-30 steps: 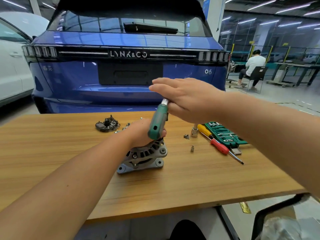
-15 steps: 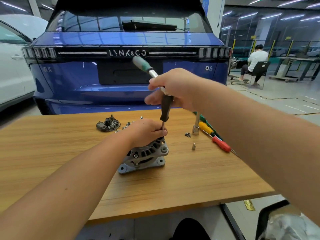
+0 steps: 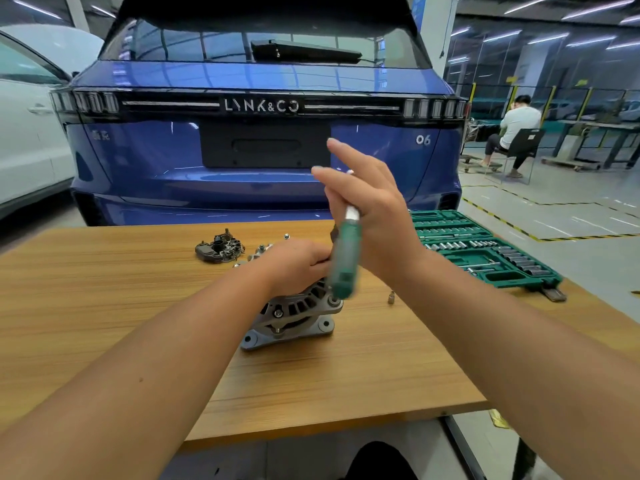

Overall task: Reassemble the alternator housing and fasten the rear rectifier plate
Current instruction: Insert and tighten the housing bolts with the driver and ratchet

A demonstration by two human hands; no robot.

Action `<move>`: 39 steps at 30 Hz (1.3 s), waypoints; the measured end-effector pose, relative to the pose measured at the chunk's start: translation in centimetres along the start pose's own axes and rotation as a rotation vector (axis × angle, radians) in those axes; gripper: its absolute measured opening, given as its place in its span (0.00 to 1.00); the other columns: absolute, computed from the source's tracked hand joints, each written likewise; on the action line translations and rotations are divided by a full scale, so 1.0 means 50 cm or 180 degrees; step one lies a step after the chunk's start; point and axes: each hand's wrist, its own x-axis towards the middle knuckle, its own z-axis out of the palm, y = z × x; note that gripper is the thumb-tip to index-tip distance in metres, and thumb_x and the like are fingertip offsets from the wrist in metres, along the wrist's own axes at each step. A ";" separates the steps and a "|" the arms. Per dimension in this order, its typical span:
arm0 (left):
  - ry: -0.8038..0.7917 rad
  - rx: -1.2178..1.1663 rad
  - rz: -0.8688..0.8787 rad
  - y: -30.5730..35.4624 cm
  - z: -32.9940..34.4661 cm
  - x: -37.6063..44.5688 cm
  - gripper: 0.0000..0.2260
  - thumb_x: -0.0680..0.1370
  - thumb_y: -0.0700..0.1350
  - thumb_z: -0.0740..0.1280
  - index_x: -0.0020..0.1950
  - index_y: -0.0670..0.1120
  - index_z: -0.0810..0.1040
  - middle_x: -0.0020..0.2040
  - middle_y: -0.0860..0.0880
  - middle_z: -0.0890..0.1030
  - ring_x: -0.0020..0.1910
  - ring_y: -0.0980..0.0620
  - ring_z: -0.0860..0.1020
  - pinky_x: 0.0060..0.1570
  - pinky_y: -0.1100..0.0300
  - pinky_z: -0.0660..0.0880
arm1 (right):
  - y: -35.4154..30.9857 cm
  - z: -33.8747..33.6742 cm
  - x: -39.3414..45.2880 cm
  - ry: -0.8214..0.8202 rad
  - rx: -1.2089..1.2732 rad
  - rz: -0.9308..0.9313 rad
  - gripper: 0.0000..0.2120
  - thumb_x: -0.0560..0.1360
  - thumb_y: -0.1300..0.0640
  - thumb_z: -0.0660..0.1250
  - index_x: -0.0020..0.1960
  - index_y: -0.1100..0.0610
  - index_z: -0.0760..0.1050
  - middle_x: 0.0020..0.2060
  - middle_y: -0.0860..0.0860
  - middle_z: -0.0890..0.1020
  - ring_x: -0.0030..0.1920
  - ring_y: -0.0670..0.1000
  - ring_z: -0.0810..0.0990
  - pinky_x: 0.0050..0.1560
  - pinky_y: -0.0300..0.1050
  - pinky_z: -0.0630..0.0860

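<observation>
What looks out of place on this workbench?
A dark loose part lies apart behind the alternator, with small bolts scattered near it. The open socket set hangs slightly over the table's right edge.

Lighting: bright, even, from ceiling strip lights [image 3: 588, 10] along the top edge. Glare: pale streaks on the blue car [image 3: 242, 77], soft sheen on the floor [image 3: 554, 202] at right. Shadows: faint and short on the table [image 3: 104, 306]; a darker patch below its near edge. Blur: motion smear on the right hand [image 3: 374, 216] and the green handle [image 3: 344, 261]; left hand [image 3: 294, 268] slightly soft; alternator [image 3: 294, 317] fairly sharp. Distortion: wide-angle bowing at the sides, forearms swollen toward the lower corners. Background: seated person [image 3: 516, 129] soft but readable.
</observation>
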 end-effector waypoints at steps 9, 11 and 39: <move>0.0091 -0.0008 0.0021 0.015 -0.012 -0.013 0.16 0.85 0.56 0.55 0.54 0.52 0.81 0.49 0.54 0.82 0.47 0.56 0.77 0.45 0.62 0.71 | -0.030 -0.067 0.111 -0.2346 -0.2044 -0.0814 0.31 0.82 0.41 0.43 0.79 0.57 0.59 0.65 0.53 0.76 0.61 0.57 0.76 0.54 0.54 0.74; 0.0009 0.0014 -0.0015 0.014 -0.012 -0.014 0.17 0.85 0.58 0.54 0.54 0.52 0.80 0.47 0.53 0.82 0.47 0.53 0.78 0.47 0.55 0.74 | -0.031 -0.078 0.140 -0.2629 -0.2334 -0.0802 0.30 0.81 0.37 0.43 0.67 0.53 0.72 0.51 0.52 0.81 0.51 0.57 0.79 0.41 0.50 0.74; -0.0052 -0.0110 -0.0071 -0.005 0.003 -0.002 0.14 0.85 0.54 0.58 0.60 0.50 0.79 0.52 0.52 0.82 0.50 0.54 0.80 0.52 0.54 0.79 | 0.040 -0.014 0.017 -0.0308 -0.0413 -0.0369 0.11 0.80 0.67 0.64 0.59 0.66 0.81 0.58 0.60 0.82 0.56 0.63 0.80 0.55 0.60 0.78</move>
